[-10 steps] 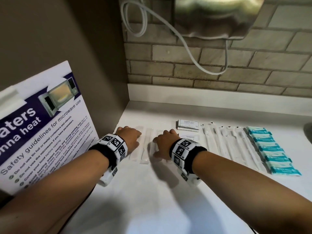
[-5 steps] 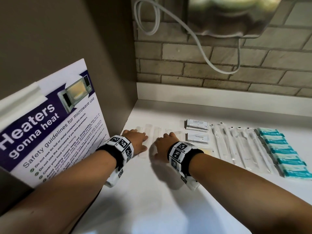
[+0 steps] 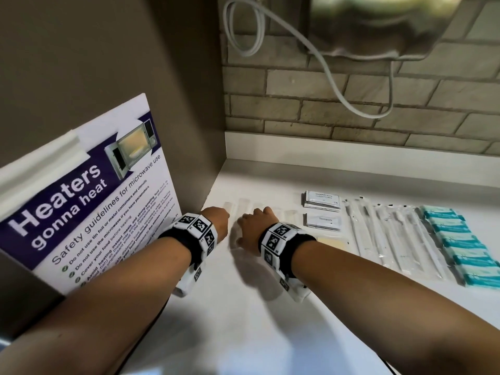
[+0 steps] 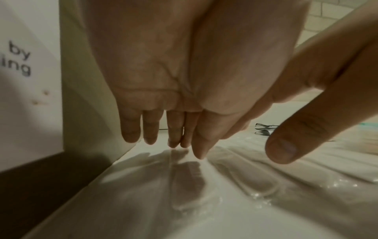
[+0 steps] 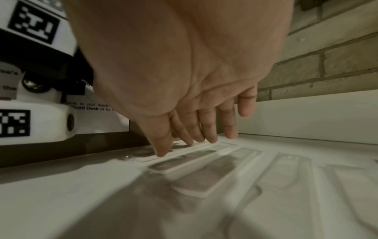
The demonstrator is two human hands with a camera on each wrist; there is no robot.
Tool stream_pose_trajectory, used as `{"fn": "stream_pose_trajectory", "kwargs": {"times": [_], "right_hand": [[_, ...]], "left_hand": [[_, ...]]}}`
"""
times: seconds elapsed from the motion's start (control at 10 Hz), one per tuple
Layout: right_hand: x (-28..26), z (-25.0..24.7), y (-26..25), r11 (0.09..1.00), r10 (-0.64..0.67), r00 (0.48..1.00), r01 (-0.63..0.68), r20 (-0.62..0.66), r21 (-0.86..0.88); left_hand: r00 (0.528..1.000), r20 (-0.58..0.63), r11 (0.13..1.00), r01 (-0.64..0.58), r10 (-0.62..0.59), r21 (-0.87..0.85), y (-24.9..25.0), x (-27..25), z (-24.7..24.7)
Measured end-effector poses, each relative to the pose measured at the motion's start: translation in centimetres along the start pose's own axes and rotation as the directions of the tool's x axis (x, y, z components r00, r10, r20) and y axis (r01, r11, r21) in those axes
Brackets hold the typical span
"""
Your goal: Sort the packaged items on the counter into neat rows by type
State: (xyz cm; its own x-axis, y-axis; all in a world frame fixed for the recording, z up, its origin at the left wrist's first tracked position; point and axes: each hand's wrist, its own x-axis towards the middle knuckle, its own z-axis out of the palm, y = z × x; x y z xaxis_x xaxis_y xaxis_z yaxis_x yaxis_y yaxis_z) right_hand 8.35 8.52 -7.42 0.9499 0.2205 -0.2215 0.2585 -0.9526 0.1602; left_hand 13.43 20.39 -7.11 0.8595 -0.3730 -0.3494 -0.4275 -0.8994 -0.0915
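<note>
Far left of both hands, propped against the side wall: a microwave safety poster (image 3: 89, 201). Next, the left hand (image 3: 216, 220), palm down, fingers (image 4: 150, 129) straight and loosely spread, tips at or just above a clear-wrapped white strip packet (image 4: 184, 177) on the white counter (image 3: 243, 320); gripping nothing. Just beside it, close but apart, the right hand (image 3: 255, 228), also palm down with fingers (image 5: 210, 129) extended, thumb and fingertips touching the leftmost packets of the row of clear strip packets (image 5: 204, 169); nothing pinched or curled round. Under and beyond both hands, that row lying side by side, each wrapper sealed round one flat white piece; contents not identifiable. Immediately right of the right hand, a small stack of shampoo sachets (image 3: 323, 200) toward the wall, a toothpaste sachet stack (image 3: 324, 221) nearer, and a pale yellow flat packet (image 3: 331, 242) nearest, just beside the right wrist band. Further right, a row of long clear sleeves (image 3: 392, 234), each holding a slim white stick-like item, laid parallel. Farthest right from the hands, a column of teal packets (image 3: 460, 244), overlapping one another from the wall toward the counter's front. Above, on the brick wall (image 3: 351, 104), a metal dispenser (image 3: 378, 25) with a looping white cable (image 3: 338, 77).
</note>
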Motion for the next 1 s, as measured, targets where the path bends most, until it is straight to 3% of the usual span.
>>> {"fn": "stream_pose_trajectory", "kwargs": {"times": [0.8, 1.0], "right_hand": [[-0.2, 0.2, -0.5, 0.999, -0.046, 0.998, 0.046, 0.052, 0.002], [0.0, -0.5, 0.3, 0.998, 0.015, 1.000, -0.014, -0.016, 0.058]], "left_hand": [[1.000, -0.022, 1.000, -0.015, 0.016, 0.007, -0.3, 0.0, 0.4], [0.983, -0.180, 0.995, -0.061, 0.046, -0.079, 0.4, 0.4, -1.1]]}}
